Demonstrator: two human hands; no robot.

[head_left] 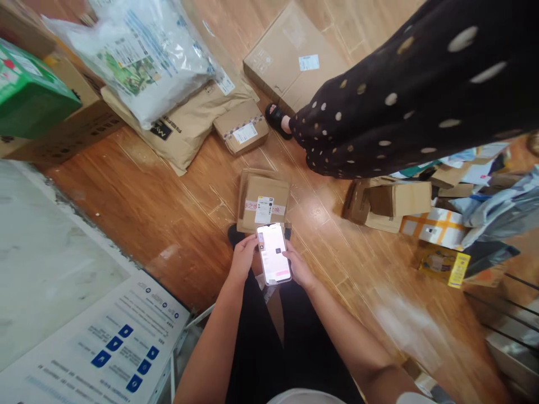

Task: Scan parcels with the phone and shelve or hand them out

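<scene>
The wood-plank floor (172, 216) carries a large flat carton (290, 53) at top centre, a brown mailer (191, 134) at upper left with a small box (241, 134) against its edge, a taped, labelled parcel (266, 191) near mid-frame, and a jumbled heap of packages (433, 227) at right.

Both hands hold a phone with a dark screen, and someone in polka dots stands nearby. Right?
Not dark: in the head view, the phone has a brightly lit screen. The left hand and right hand do hold it, and someone in polka dots stands nearby.
</scene>
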